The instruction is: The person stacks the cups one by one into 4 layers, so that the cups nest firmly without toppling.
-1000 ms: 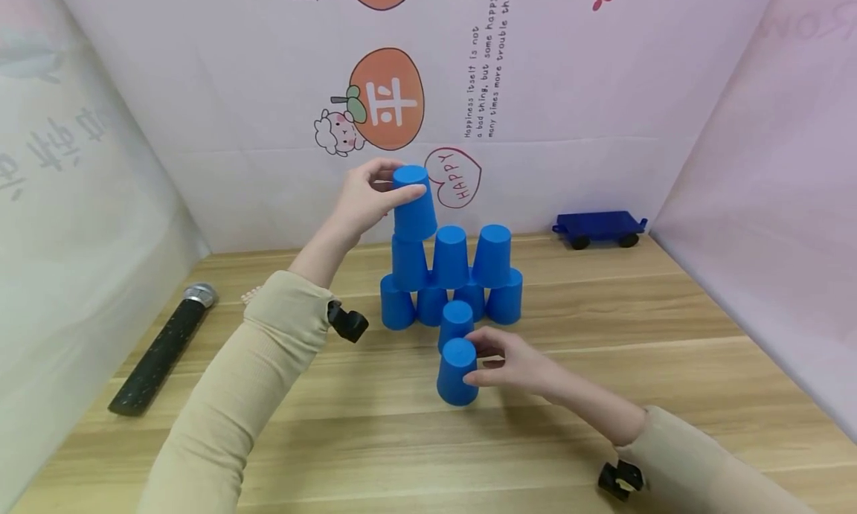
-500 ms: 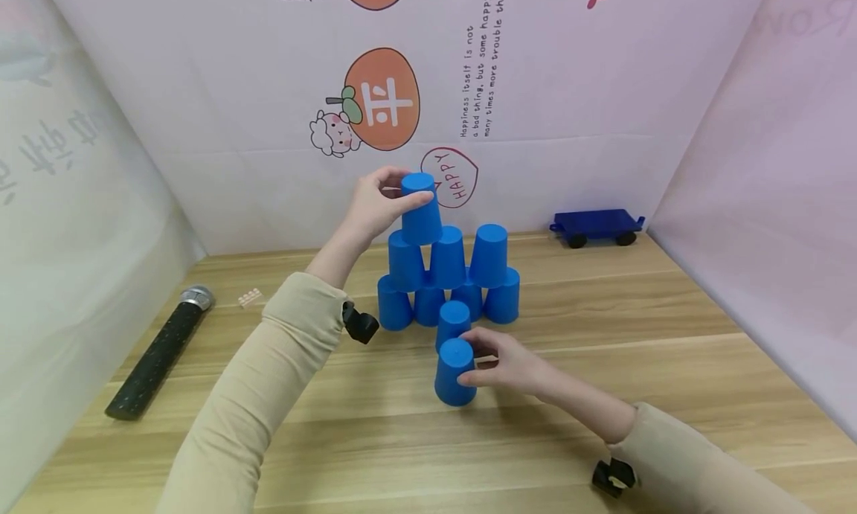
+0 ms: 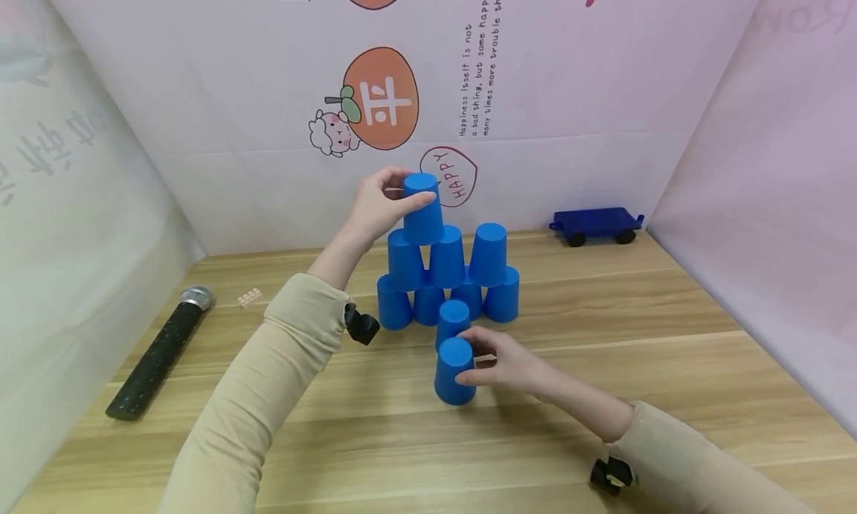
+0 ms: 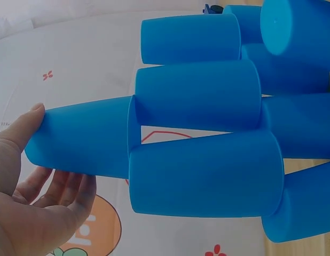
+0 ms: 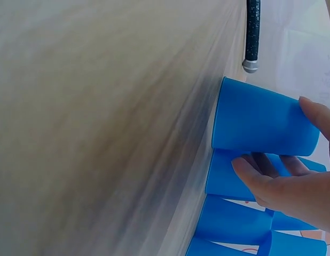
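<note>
My left hand [image 3: 378, 205] grips an upside-down blue cup [image 3: 423, 213] between thumb and fingers. In the left wrist view this held cup [image 4: 85, 136] has its rim right at the bases of two cups below, bridging the left cup [image 3: 405, 261] and middle cup [image 3: 446, 257] of a three-cup row. That row stands on a bottom row of several blue cups [image 3: 502, 297]. On the table, my right hand [image 3: 505, 361] holds the nearest upside-down cup [image 3: 455, 376], thumb on one side and fingers on the other. Another blue cup [image 3: 454, 322] stands right behind it, partly hidden.
A black microphone [image 3: 164, 354] with a silver head lies at the left of the wooden table [image 3: 375, 447]. Near it is a small pale pink piece [image 3: 250, 298]. A dark blue toy wagon [image 3: 596, 224] stands at the back right. Printed white cloth [image 3: 268, 179] encloses the sides and back.
My left hand has brought its cup to the right and slightly down, onto the gap between the left and middle cups. The right hand keeps holding its cup in place.
</note>
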### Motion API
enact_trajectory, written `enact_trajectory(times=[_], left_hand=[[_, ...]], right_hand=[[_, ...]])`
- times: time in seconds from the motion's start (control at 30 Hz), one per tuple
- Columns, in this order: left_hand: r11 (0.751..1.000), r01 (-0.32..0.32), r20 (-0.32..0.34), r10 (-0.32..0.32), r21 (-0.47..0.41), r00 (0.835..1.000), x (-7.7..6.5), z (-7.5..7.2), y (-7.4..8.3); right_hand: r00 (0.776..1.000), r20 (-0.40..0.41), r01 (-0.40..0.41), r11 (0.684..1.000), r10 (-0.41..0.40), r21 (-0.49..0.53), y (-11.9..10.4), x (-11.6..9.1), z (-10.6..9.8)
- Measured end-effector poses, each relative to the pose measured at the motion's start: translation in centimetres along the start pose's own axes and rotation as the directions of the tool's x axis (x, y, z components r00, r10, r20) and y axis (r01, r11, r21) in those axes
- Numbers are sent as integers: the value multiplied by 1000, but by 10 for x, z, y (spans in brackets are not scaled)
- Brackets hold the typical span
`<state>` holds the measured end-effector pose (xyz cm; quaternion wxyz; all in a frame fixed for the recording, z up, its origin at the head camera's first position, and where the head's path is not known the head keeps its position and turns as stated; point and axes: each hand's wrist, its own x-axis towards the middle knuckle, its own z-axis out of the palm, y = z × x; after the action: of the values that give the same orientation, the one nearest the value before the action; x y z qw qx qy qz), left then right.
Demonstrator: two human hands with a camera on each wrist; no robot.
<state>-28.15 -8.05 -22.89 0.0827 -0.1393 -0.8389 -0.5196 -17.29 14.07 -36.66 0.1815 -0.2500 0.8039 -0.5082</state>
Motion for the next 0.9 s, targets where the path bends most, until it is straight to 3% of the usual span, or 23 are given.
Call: enact_trajectory(times=[0.23,0.5,0.9], left_hand=[[1000,12,-1,-12,-4,1000,-2,2,-1],[997,2,-2,-3,-74,1000,-10,-2,-11],[981,-108,-86,96,-159,992,-60,-12,-40]], right_hand=[[1000,-5,5,1000,-5,-7,0,0,2],[999,-42,22,1000,-22,-9,1,-4,1],[971,-240,7,999,-16,-36,-1,-21,-18]])
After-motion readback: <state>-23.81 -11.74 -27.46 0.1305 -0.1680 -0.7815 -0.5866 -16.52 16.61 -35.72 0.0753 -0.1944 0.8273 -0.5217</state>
